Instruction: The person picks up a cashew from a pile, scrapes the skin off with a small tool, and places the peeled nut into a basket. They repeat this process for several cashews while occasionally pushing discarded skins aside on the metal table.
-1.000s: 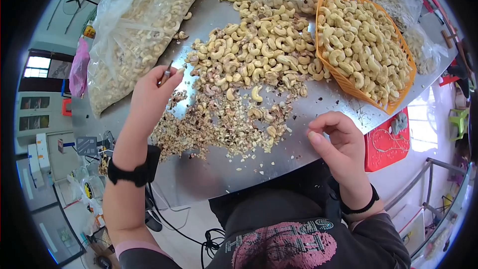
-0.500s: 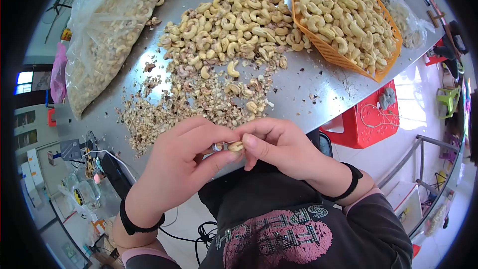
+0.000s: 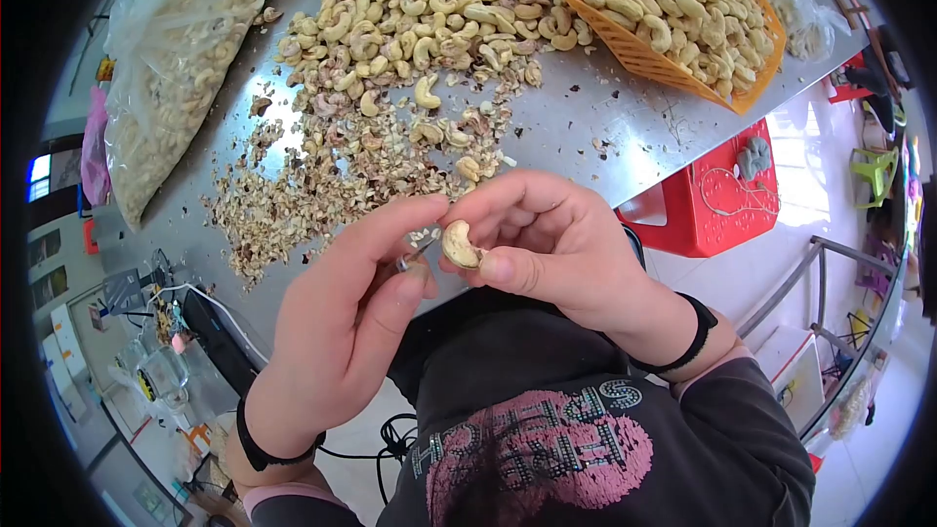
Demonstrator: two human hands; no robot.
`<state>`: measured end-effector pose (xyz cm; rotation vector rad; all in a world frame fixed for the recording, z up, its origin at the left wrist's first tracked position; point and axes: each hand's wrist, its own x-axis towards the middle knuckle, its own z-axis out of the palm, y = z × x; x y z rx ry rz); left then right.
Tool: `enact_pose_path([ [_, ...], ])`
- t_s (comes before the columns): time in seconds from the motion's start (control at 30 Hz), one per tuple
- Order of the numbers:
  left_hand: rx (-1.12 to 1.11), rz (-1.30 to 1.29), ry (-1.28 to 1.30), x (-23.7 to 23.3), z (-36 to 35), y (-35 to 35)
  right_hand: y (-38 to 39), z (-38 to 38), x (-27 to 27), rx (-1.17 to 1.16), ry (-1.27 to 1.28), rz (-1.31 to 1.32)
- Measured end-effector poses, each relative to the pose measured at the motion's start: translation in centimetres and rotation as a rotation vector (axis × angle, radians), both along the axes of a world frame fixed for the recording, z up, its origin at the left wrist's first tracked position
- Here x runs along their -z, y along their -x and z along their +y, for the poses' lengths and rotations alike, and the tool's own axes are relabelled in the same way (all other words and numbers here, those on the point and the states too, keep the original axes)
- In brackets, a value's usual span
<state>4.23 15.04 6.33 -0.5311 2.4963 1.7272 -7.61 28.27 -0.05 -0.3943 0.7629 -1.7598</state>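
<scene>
Between the thumb and fingers of my right hand (image 3: 561,244) is a single pale cashew nut (image 3: 459,244), its curved side facing up. My left hand (image 3: 356,283) is closed around a small knife (image 3: 418,251), whose short metal blade points toward the nut; most of its handle is hidden by the fingers. The blade sits just left of the cashew, with a few pale flakes by it. Beyond both hands, shell and skin scraps (image 3: 283,205) lie on the metal table (image 3: 556,141), in front of a heap of cashews (image 3: 420,20).
An orange basket (image 3: 625,49) full of cleaned cashews stands at the back right. On the left lies a clear plastic bag (image 3: 176,78) of cashews. A red stool (image 3: 717,195) is beside the table's right edge, and a metal rail (image 3: 820,283) stands farther right.
My hands have come slightly apart, and the knife tip is now drawn back from the cashew. More of the nut's pale surface shows. The view has shifted a little.
</scene>
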Motion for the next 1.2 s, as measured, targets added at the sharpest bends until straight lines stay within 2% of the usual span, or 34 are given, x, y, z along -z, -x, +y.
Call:
enact_pose_path([
  [0.07, -0.001, -0.008, -0.004, 0.0, 0.3, 0.0, -0.1, -0.1, 0.0, 0.053, 0.075, -0.003],
  [0.23, 0.033, 0.167, -0.005, 0.9, 0.8, -0.2, 0.1, 0.1, 0.1, 0.029, 0.081, 0.026],
  [0.3, 0.072, 0.113, -0.009, 0.4, 0.6, -0.2, 0.0, 0.2, 0.0, 0.028, 0.079, 0.03],
  [0.37, 0.111, 0.059, -0.011, 0.5, 0.6, -0.2, 0.0, 0.3, -0.1, 0.015, 0.037, 0.016],
  [0.43, 0.078, 0.199, 0.027, 1.2, 0.7, -0.2, -0.1, 0.3, -0.3, 0.0, -0.006, 0.025],
  [0.67, 0.095, 0.177, 0.049, 1.2, 0.7, -0.1, -0.4, 0.2, -0.6, -0.033, -0.069, 0.063],
  [0.93, 0.171, 0.236, 0.339, 0.8, 0.7, 0.2, -0.5, 0.3, -0.7, -0.051, -0.093, 0.06],
  [1.2, 0.117, 0.379, 0.509, 2.1, 0.8, 0.2, -0.7, 0.3, -0.6, -0.048, -0.151, 0.09],
])
